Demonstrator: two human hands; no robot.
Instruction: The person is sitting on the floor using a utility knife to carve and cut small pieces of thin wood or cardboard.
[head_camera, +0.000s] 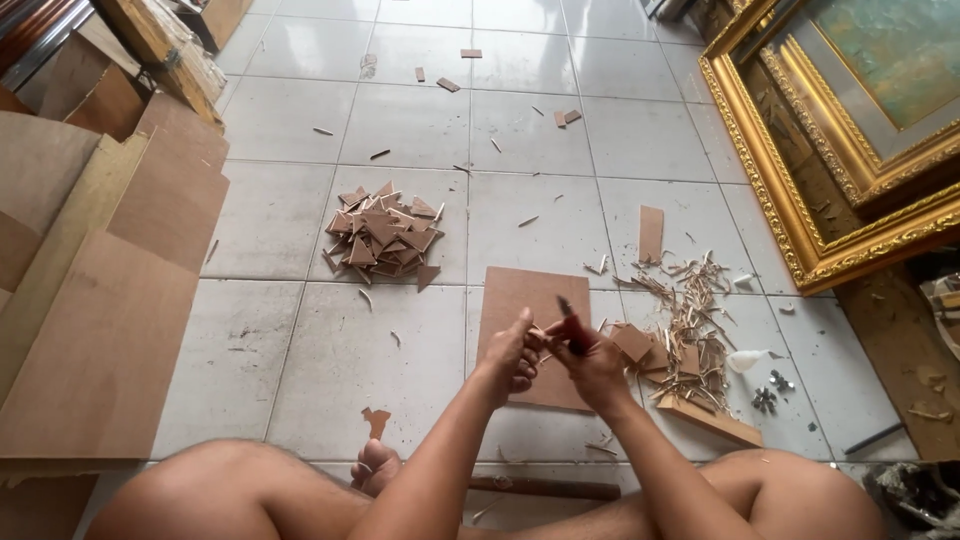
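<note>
Bare knees frame both hands above a brown board (520, 300) on the tiled floor (300, 350): right hand (598, 370) grips a red-handled knife (572, 328), left hand (513, 355) pinches a small wood piece (545, 340).

White tiled floor (420, 125), gilt picture frames (800, 200) leaning right.

A heap of brown triangular offcuts (383, 236) lies on the white tiled floor (420, 130), well ahead and to the left of the hands. Just right of them spreads a litter of thin wood slivers (690, 310), with a narrow wooden strip (651, 233) beyond it. Large brown boards (110, 300) lean far to the left. Gilded picture frames (800, 150) stand far to the right. Small metal bits (772, 392) lie right of the slivers.
</note>
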